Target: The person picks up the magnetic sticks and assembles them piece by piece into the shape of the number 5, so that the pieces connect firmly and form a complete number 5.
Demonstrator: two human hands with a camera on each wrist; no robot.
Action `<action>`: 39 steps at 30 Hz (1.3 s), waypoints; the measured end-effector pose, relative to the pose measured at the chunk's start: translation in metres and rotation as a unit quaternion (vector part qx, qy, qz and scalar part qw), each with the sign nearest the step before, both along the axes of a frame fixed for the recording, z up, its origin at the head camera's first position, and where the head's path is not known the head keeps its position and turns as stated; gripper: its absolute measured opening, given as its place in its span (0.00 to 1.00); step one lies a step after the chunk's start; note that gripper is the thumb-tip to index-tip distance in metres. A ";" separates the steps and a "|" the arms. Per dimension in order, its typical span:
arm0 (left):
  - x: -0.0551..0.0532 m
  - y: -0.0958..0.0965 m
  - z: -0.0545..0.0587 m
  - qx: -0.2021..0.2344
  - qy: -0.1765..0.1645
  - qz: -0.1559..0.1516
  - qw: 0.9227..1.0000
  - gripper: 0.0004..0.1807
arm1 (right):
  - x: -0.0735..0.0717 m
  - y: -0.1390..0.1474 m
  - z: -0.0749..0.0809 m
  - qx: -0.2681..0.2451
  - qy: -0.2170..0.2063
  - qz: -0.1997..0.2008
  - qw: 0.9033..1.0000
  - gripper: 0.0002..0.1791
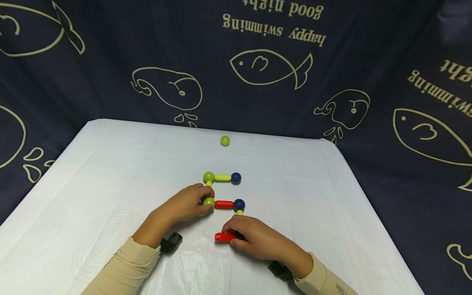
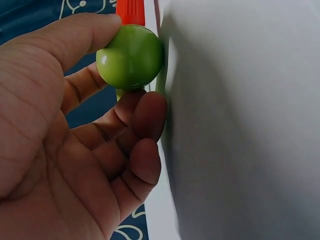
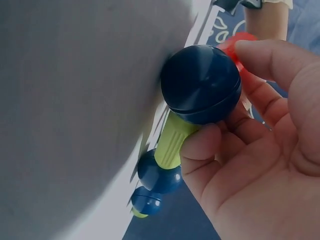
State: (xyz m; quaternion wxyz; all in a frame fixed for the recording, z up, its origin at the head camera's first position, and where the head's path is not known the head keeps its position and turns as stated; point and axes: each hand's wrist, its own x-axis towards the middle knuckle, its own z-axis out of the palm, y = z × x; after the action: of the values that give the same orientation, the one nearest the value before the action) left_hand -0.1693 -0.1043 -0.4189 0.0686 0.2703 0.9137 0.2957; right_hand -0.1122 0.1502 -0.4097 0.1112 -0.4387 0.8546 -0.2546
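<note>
A chain of magnetic balls and rods lies on the white table. My left hand (image 1: pixel 188 203) grips the near green ball (image 2: pixel 131 57) between thumb and fingers. From that ball a red rod (image 1: pixel 224 204) runs to a blue ball (image 1: pixel 239 204), and a yellow-green rod (image 1: pixel 209 184) leads to the far green ball (image 1: pixel 208 177). My right hand (image 1: pixel 258 237) pinches another red rod (image 1: pixel 224 237) beside a blue ball (image 3: pixel 201 84), which the head view hides. A yellow-green rod (image 3: pixel 173 140) links this ball to the other blue one.
Beyond the hands, a yellow-green rod (image 1: pixel 223 177) joins the far green ball to a third blue ball (image 1: pixel 236 178). A loose green ball (image 1: pixel 225 141) sits near the table's back edge. Dark cloth (image 1: pixel 217 98) with fish drawings hangs behind the white tabletop (image 1: pixel 295 184).
</note>
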 end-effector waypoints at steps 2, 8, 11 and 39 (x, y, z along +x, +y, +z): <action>0.000 0.000 0.000 0.001 0.001 -0.001 1.000 0.10 | 0.000 0.000 0.000 0.002 0.002 0.002 1.000 0.11; 0.000 0.000 -0.001 0.004 0.002 -0.005 1.000 0.10 | 0.001 0.000 -0.002 0.007 0.009 0.007 1.000 0.12; 0.000 0.001 -0.001 0.007 0.004 -0.006 1.000 0.10 | 0.002 0.000 -0.002 0.009 0.013 0.007 1.000 0.12; 0.000 0.001 0.001 0.005 -0.010 0.001 1.000 0.10 | -0.004 0.012 0.015 0.012 -0.001 -0.034 0.999 0.12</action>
State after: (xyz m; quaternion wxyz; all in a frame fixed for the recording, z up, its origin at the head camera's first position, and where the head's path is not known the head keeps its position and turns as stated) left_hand -0.1696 -0.1033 -0.4175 0.0760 0.2666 0.9119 0.3025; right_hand -0.1162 0.1626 -0.3944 0.1087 -0.4075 0.8720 -0.2485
